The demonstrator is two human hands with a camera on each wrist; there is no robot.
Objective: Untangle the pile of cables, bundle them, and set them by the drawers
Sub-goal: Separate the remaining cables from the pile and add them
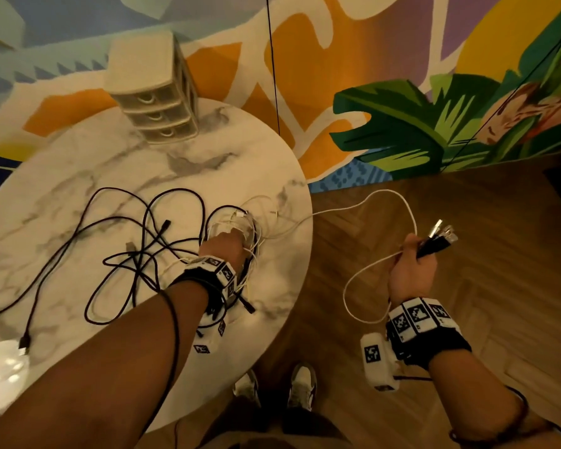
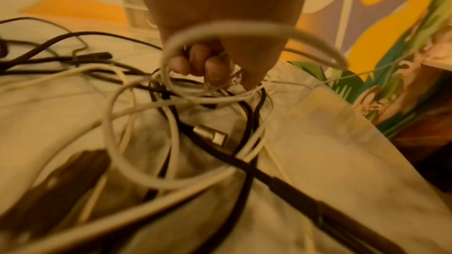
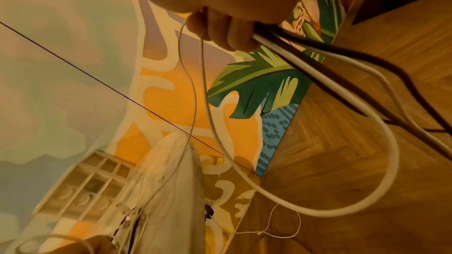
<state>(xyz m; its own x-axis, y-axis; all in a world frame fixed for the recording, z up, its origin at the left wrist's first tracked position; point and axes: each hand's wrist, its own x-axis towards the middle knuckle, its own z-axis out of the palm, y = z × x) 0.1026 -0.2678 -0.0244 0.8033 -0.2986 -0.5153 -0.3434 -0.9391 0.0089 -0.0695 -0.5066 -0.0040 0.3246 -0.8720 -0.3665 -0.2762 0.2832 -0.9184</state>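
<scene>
1. Pile of cables (image 1: 162, 241): black and white leads lie tangled on the near half of the round marble table (image 1: 62, 176), the white strands massed close to its right edge.
2. Left hand (image 1: 227, 246): set down in the white part of the pile, fingers (image 2: 210, 69) curled around several thin white strands; loose loops ring the wrist.
3. Right hand (image 1: 408, 267): held off the table, over the wooden floor (image 1: 467, 222), fingers closed around a bunch of plug ends (image 1: 441, 234), black and white.
4. White cable (image 1: 382, 197): arcs from the right hand back across the table's right edge to the pile; a second loop hangs beside the right wrist.
5. Drawers (image 1: 156, 92): a small three-drawer unit at the table's far edge, well apart from the pile, with bare marble between.
6. Painted wall (image 1: 402, 92): rises just behind the table and floor.
</scene>
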